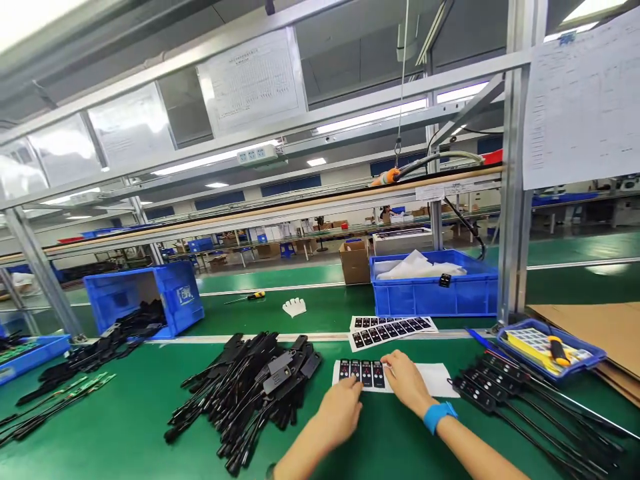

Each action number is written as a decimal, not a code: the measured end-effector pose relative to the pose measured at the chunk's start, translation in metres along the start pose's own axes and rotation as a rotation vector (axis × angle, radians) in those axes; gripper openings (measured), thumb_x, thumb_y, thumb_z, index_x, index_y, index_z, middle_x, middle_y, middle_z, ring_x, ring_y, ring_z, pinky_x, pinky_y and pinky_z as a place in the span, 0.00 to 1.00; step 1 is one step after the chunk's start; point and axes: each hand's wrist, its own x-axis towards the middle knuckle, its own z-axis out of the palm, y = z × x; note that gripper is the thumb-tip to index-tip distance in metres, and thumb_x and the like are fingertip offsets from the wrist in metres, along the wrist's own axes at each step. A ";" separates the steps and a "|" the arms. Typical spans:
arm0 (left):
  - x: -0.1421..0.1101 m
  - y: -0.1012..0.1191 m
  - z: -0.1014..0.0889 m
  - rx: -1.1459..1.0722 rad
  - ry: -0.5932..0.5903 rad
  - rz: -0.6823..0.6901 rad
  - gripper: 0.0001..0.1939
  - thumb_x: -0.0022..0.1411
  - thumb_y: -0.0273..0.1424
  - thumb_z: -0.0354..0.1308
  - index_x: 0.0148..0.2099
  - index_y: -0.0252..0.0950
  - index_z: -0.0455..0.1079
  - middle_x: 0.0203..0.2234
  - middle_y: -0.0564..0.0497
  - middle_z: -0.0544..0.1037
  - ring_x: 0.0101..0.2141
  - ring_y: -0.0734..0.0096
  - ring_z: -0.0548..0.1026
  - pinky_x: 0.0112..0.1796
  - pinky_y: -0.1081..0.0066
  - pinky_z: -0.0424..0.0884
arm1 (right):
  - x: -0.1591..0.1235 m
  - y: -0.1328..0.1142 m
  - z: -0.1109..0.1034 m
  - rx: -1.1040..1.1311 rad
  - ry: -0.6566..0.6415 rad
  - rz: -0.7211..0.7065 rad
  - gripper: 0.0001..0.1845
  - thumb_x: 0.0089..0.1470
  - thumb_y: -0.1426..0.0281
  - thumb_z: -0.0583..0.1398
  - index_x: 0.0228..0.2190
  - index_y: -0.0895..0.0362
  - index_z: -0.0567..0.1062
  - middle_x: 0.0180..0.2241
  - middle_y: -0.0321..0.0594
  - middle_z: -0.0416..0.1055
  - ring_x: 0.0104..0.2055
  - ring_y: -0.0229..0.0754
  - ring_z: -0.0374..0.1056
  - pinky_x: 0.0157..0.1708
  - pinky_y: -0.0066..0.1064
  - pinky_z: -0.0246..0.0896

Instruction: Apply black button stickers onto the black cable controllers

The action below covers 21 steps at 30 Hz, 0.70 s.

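Note:
A white label sheet [440,381] with a row of black labels [367,373] lies on the green table in front of me. My left hand [341,412] has its fingers curled together at the sheet's lower edge, over the bottoms of the labels. Thumb and fingertips of my right hand [406,383] close on the sheet at the rightmost label; whether a label has lifted there is hidden. To the left lies a heap of black devices with cables [250,383]. Several black devices bearing labels [493,380] are grouped to the right.
More label sheets [393,331] lie behind my hands, before a blue bin [435,297] holding white material. A tipped blue bin [150,300] spills black parts. Further items are a screwdriver [255,295], a white glove [295,307], a blue tray [553,347] and cardboard [595,327].

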 end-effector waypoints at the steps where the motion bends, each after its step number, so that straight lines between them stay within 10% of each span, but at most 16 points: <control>1: 0.004 0.005 0.009 0.006 -0.018 0.007 0.25 0.59 0.22 0.48 0.59 0.26 0.61 0.56 0.39 0.62 0.55 0.56 0.61 0.57 0.63 0.57 | 0.007 -0.001 0.003 -0.035 0.016 0.012 0.17 0.58 0.74 0.48 0.42 0.63 0.73 0.42 0.49 0.65 0.47 0.50 0.60 0.47 0.41 0.53; 10: 0.016 0.000 0.039 0.009 -0.005 -0.069 0.34 0.52 0.21 0.53 0.63 0.34 0.57 0.59 0.44 0.58 0.55 0.52 0.59 0.57 0.53 0.55 | 0.012 0.000 0.008 -0.001 0.098 -0.074 0.12 0.60 0.69 0.51 0.33 0.58 0.73 0.39 0.42 0.66 0.44 0.45 0.60 0.44 0.39 0.52; 15: 0.016 -0.023 0.016 0.055 0.142 -0.214 0.30 0.58 0.18 0.43 0.63 0.36 0.57 0.53 0.43 0.64 0.50 0.56 0.64 0.49 0.59 0.63 | -0.021 0.013 -0.019 0.452 0.350 -0.118 0.18 0.58 0.54 0.52 0.35 0.56 0.70 0.39 0.39 0.65 0.41 0.38 0.62 0.40 0.29 0.58; 21: 0.028 -0.072 -0.003 0.139 0.324 -0.505 0.18 0.59 0.16 0.42 0.48 0.19 0.68 0.40 0.33 0.69 0.45 0.46 0.65 0.45 0.53 0.60 | -0.054 0.029 -0.023 0.523 0.300 0.052 0.22 0.56 0.50 0.52 0.39 0.55 0.65 0.37 0.38 0.66 0.35 0.35 0.64 0.33 0.23 0.60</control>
